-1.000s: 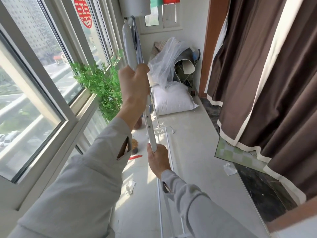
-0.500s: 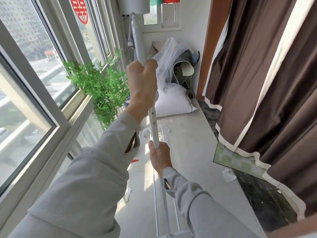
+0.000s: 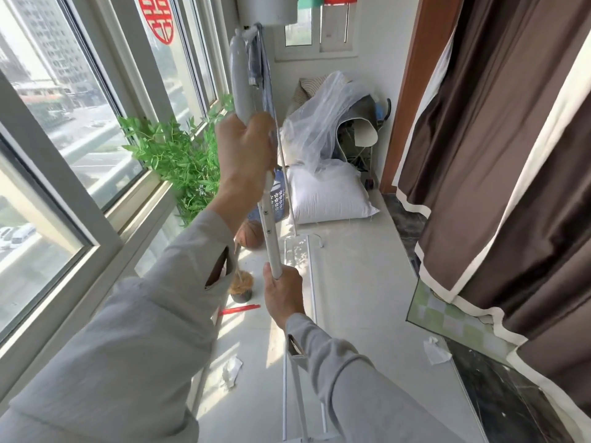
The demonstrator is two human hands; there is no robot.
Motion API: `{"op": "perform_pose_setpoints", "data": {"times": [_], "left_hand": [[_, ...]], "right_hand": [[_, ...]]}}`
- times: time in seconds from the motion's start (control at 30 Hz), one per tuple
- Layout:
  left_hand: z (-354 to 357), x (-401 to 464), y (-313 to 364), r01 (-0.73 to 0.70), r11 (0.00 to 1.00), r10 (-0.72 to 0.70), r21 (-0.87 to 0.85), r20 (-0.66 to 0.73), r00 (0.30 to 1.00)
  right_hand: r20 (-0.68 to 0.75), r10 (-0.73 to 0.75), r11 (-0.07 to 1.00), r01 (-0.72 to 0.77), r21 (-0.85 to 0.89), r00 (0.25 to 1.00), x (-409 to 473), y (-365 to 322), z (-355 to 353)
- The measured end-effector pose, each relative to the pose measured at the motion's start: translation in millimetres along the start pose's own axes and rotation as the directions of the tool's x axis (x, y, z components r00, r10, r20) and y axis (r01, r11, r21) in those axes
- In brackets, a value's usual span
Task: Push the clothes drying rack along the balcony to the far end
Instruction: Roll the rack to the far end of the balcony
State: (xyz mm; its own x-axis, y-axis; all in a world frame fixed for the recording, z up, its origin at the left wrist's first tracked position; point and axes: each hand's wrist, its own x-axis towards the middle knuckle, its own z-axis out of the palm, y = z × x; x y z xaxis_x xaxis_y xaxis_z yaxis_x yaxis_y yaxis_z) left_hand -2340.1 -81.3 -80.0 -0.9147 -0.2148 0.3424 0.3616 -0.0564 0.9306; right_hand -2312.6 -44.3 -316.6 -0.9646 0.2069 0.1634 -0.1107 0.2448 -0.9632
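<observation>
White rack (image 3: 271,238), left hand (image 3: 244,148), right hand (image 3: 283,294) gripping

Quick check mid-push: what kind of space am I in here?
Looks like a narrow enclosed home balcony: a long run of windows overlooking a street, brown curtains on the room side, and a pillow and bagged clutter stored at the far end.

A leafy green potted plant (image 3: 179,161) stands along the window sill on the left. A plump white pillow (image 3: 326,195) lies on the pale floor at the far end, with a crumpled clear plastic sheet (image 3: 323,123) heaped above it. An orange-brown basketball (image 3: 251,235) sits near the plant's base. A red paper cut-out (image 3: 157,19) is stuck on the window glass. Dark brown curtains with cream trim (image 3: 499,174) hang on the right. Crumpled white tissues (image 3: 435,350) lie on the floor.
</observation>
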Motion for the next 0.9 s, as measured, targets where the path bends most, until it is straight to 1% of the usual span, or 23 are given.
{"op": "perform_pose_setpoints", "data": {"times": [0.13, 0.3, 0.47, 0.57, 0.67, 0.9], "left_hand": [[1, 16, -7, 0.016, 1.0, -0.016, 0.003, 0.0, 1.0], [2, 34, -13, 0.012, 1.0, -0.012, 0.015, 0.017, 1.0], [4, 54, -20, 0.015, 1.0, -0.016, 0.011, 0.037, 0.999], [0, 69, -24, 0.017, 1.0, -0.016, -0.006, 0.056, 0.998], [-9, 84, -26, 0.006, 1.0, -0.006, -0.013, 0.06, 0.998], [-15, 115, -37, -0.003, 1.0, 0.003, 0.004, 0.085, 0.996]], "right_hand": [[0.014, -0.005, 1.0, 0.005, -0.029, 1.0, 17, 4, 8], [-0.003, -0.025, 0.999, 0.025, -0.04, 1.0, 35, 6, 15], [-0.017, -0.002, 1.0, 0.002, -0.009, 1.0, 54, 1, 22], [-0.041, 0.017, 1.0, -0.017, 0.005, 0.999, 65, 1, 31], [-0.055, 0.03, 0.999, -0.031, -0.034, 0.998, 79, 1, 46], [-0.103, 0.008, 0.999, -0.011, -0.031, 0.995, 108, 7, 67]]}}
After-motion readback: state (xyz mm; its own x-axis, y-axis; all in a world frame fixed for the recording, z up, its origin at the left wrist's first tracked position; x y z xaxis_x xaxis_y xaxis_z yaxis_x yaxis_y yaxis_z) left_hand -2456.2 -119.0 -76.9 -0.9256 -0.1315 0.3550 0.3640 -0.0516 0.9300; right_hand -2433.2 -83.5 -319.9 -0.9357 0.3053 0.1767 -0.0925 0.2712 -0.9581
